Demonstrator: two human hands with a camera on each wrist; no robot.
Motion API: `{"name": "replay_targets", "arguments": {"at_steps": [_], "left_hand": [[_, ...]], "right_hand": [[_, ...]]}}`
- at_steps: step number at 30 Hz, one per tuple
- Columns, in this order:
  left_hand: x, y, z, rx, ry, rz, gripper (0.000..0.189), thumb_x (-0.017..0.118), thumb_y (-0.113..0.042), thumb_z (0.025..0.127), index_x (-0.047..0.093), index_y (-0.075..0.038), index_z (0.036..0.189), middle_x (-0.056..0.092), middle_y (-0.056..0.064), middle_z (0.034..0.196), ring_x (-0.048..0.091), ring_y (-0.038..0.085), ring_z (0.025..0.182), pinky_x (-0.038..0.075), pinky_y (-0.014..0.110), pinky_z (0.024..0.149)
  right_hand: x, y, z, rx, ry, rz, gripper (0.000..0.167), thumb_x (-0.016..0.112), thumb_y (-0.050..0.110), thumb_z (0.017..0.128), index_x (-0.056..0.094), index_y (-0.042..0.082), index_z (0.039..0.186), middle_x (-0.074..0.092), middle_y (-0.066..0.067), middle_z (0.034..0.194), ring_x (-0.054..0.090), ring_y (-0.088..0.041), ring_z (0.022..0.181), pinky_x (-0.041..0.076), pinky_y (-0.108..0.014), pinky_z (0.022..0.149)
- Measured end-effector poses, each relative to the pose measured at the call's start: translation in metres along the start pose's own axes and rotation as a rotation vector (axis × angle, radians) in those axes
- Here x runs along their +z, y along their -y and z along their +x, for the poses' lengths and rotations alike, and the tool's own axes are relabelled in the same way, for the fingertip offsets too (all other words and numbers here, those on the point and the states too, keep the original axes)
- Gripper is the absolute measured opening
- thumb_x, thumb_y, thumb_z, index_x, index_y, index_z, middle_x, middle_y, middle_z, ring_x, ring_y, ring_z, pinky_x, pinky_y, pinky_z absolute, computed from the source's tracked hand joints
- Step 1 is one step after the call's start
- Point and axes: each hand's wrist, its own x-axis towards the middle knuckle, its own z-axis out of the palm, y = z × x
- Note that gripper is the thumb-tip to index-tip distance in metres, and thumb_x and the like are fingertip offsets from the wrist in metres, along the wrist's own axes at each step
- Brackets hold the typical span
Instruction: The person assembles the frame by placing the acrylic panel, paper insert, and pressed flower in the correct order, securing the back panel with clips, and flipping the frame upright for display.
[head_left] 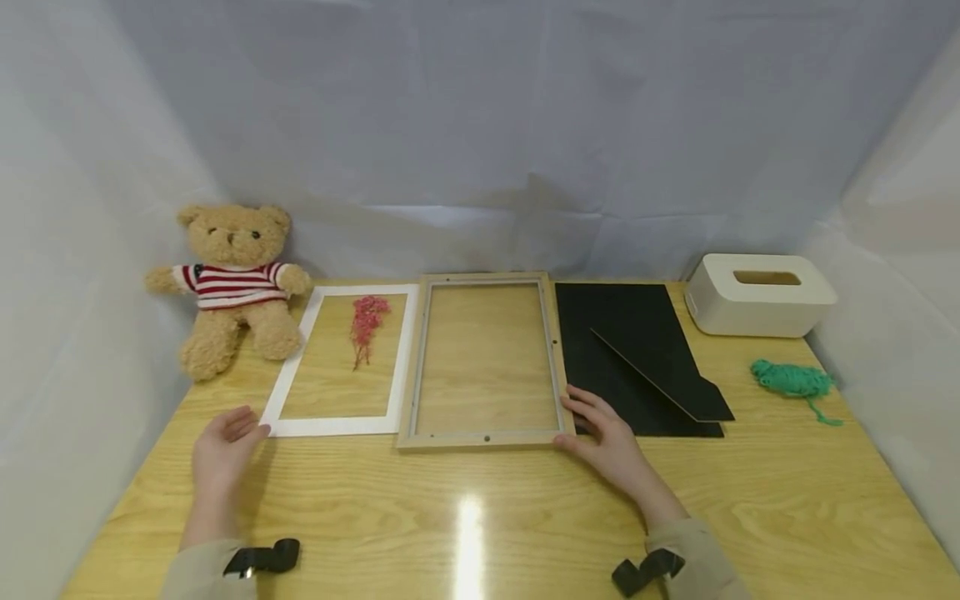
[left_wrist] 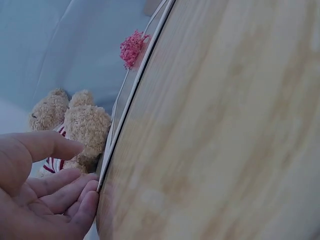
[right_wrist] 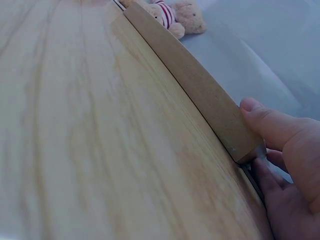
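A light wooden picture frame (head_left: 517,440) with a clear pane lies flat in the middle of the table, face down. My right hand (head_left: 611,446) holds its near right corner, thumb at the front edge and fingers along the right side. To the frame's left lies a white mat border (head_left: 333,427), with a sprig of pink dried flowers (head_left: 367,321) within its outline. At the mat's near left corner is my left hand (head_left: 225,446), its fingers loosely bent and fingertips touching the corner in the left wrist view (left_wrist: 55,200).
Right of the frame lies a black backing board (head_left: 611,304) with a raised flap (head_left: 675,392). A teddy bear (head_left: 236,250) in a striped shirt sits at the back left. A white tissue box (head_left: 750,312) and green yarn (head_left: 793,380) are at the right. White cloth walls (head_left: 480,125) surround the table.
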Motion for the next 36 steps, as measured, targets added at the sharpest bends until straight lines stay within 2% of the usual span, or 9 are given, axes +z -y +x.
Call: {"name": "replay_targets", "arguments": {"at_steps": [2,4,9,19,23,26,29,33,36], "left_hand": [[0.001,-0.001,0.0,-0.002,0.01,0.006,0.053,0.059,-0.008,0.093,0.04,0.011,0.138,0.048,0.03,0.133,0.044,-0.01,0.082,0.041,0.002,0.068],[0.003,-0.002,0.001,-0.001,0.021,0.018,0.053,0.06,-0.008,0.093,0.039,0.011,0.138,0.047,0.03,0.134,0.054,0.002,0.092,0.04,0.002,0.068],[0.007,-0.005,0.002,-0.012,0.018,0.027,0.055,0.061,-0.008,0.091,0.039,0.011,0.138,0.047,0.031,0.133,0.05,0.032,0.117,0.038,0.003,0.065],[0.012,-0.007,0.006,-0.02,-0.038,0.008,0.052,0.06,0.002,0.087,0.042,0.012,0.134,0.048,0.034,0.13,0.051,0.038,0.114,0.038,0.004,0.06],[0.013,-0.007,0.009,-0.078,-0.102,-0.044,0.049,0.061,0.003,0.085,0.047,0.009,0.132,0.055,0.028,0.125,0.058,0.019,0.096,0.04,0.005,0.06],[0.013,-0.006,0.011,-0.134,-0.125,-0.149,0.048,0.062,0.001,0.086,0.05,0.007,0.132,0.064,0.01,0.104,0.054,0.001,0.08,0.044,0.007,0.061],[0.013,-0.004,0.012,-0.199,-0.104,-0.331,0.046,0.061,-0.003,0.09,0.048,0.007,0.134,0.061,-0.008,0.084,0.053,-0.004,0.071,0.049,0.011,0.064],[0.015,-0.002,0.014,-0.27,-0.087,-0.558,0.039,0.058,-0.004,0.093,0.051,0.004,0.13,0.059,-0.008,0.079,0.06,0.003,0.066,0.054,0.017,0.065],[0.014,-0.001,0.014,-0.299,-0.114,-0.681,0.019,0.057,0.0,0.092,0.064,-0.002,0.11,0.059,-0.004,0.081,0.061,0.006,0.064,0.054,0.018,0.063]], "right_hand": [[0.0,0.001,0.0,0.007,0.001,0.0,0.056,0.075,0.005,0.081,0.052,-0.009,0.13,0.038,-0.025,0.142,0.055,-0.039,0.114,0.045,-0.043,0.095],[-0.001,0.002,0.0,0.016,0.004,-0.004,0.056,0.075,0.005,0.081,0.052,-0.009,0.13,0.038,-0.025,0.143,0.055,-0.039,0.114,0.045,-0.044,0.095],[-0.001,0.003,0.0,0.027,0.007,-0.002,0.056,0.075,0.005,0.081,0.052,-0.009,0.131,0.037,-0.025,0.143,0.055,-0.039,0.114,0.045,-0.044,0.096],[-0.001,0.004,-0.001,0.035,-0.001,0.01,0.055,0.075,0.003,0.081,0.052,-0.01,0.129,0.038,-0.026,0.142,0.054,-0.041,0.115,0.044,-0.044,0.096],[0.0,0.004,-0.001,0.042,-0.003,0.01,0.055,0.075,0.003,0.081,0.053,-0.009,0.129,0.038,-0.025,0.143,0.054,-0.04,0.115,0.045,-0.044,0.096],[0.0,0.004,0.0,0.051,-0.002,0.008,0.055,0.075,0.004,0.081,0.053,-0.009,0.13,0.038,-0.024,0.143,0.053,-0.04,0.116,0.045,-0.043,0.096],[0.0,0.004,0.0,0.058,0.0,0.01,0.055,0.075,0.005,0.081,0.053,-0.008,0.13,0.038,-0.024,0.143,0.053,-0.039,0.117,0.044,-0.043,0.097],[0.0,0.005,0.0,0.059,0.0,0.01,0.055,0.075,0.005,0.082,0.053,-0.008,0.13,0.038,-0.024,0.143,0.052,-0.039,0.117,0.045,-0.044,0.096],[0.0,0.005,0.0,0.051,0.0,0.008,0.054,0.075,0.004,0.081,0.053,-0.008,0.13,0.038,-0.024,0.143,0.051,-0.04,0.118,0.045,-0.044,0.096]]}}
